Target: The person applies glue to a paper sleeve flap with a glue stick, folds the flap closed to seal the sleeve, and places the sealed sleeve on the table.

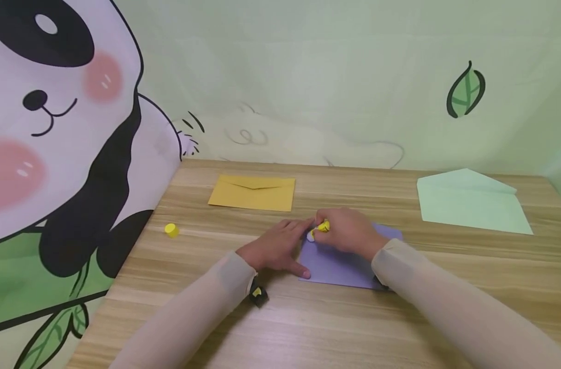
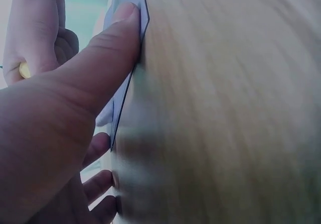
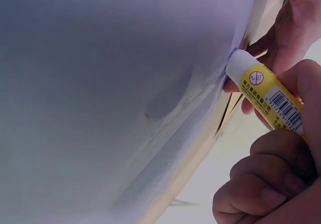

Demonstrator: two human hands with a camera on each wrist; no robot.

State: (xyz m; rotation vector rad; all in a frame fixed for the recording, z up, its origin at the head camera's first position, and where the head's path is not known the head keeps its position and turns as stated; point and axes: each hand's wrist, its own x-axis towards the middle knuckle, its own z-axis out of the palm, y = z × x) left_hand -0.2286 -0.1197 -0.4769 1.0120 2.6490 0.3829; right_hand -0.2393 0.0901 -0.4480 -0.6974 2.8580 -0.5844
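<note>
A purple paper envelope [image 1: 340, 269] lies flat on the wooden table in front of me. My right hand [image 1: 349, 230] grips a yellow glue stick [image 3: 268, 93], its white end down at the far left part of the envelope. Faint streaks run along the paper's edge strip [image 3: 168, 153] in the right wrist view. With fingers spread, my left hand [image 1: 277, 248] rests at the envelope's left side. Its thumb [image 2: 113, 38] presses on the near left corner, while the other fingertips reach the table and the far corner.
A yellow round cap [image 1: 171, 230] stands at the table's left. Behind the hands lies a yellow envelope [image 1: 254, 193], and at the back right a mint green envelope [image 1: 474, 205] with its flap raised. A panda-printed cloth [image 1: 308, 77] hangs behind the table.
</note>
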